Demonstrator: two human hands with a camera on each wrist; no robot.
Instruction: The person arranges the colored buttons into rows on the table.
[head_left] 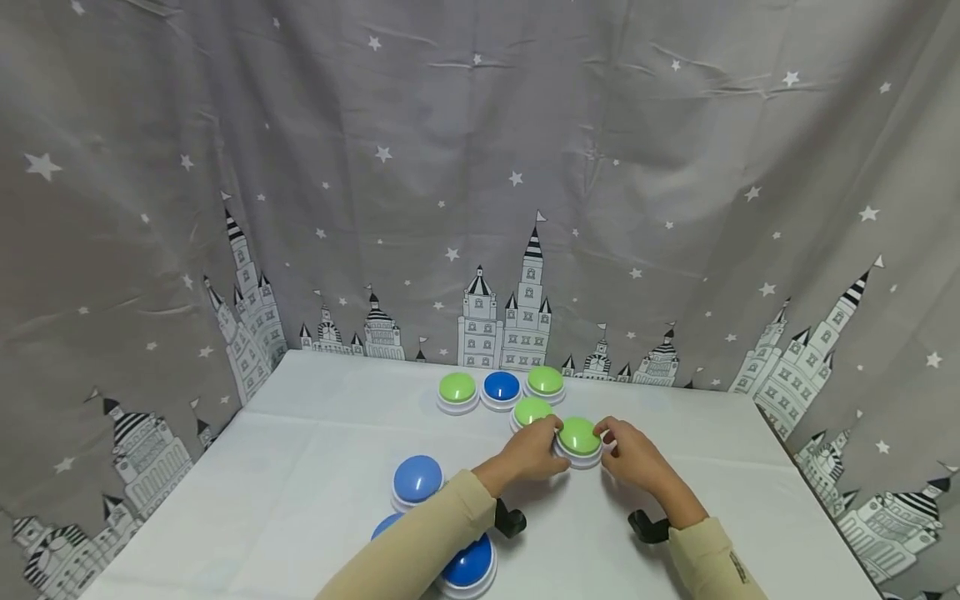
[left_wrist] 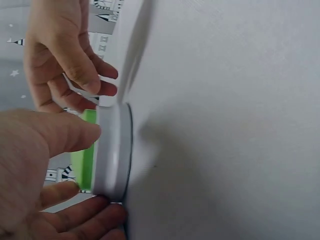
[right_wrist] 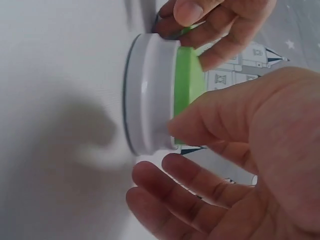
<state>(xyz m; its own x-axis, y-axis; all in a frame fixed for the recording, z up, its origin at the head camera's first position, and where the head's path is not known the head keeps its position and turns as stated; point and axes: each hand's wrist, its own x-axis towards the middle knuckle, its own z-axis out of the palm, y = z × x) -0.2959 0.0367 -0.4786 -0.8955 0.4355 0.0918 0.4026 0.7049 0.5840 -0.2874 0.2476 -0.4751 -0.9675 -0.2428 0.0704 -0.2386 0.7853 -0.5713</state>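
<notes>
A round push button (head_left: 580,436) with a green dome and white base sits flat on the white table, between both hands. At its left edge is my left hand (head_left: 531,450), fingers loosely bent and index tip by the dome. The left wrist view shows my left fingertips (left_wrist: 111,212) close against the white base (left_wrist: 111,155). On the other side, my right hand (head_left: 636,457) has its fingers relaxed and spread. In the right wrist view the right thumb overlaps the base, so contact cannot be told; the other fingers (right_wrist: 160,187) are apart from it.
Behind the left hand stands another green button (head_left: 532,410). Farther back are a green button (head_left: 457,387), a blue one (head_left: 502,385) and a green one (head_left: 545,379). Blue buttons (head_left: 417,478) lie around the left forearm, partly hidden. A grey curtain (head_left: 600,167) hangs behind the table.
</notes>
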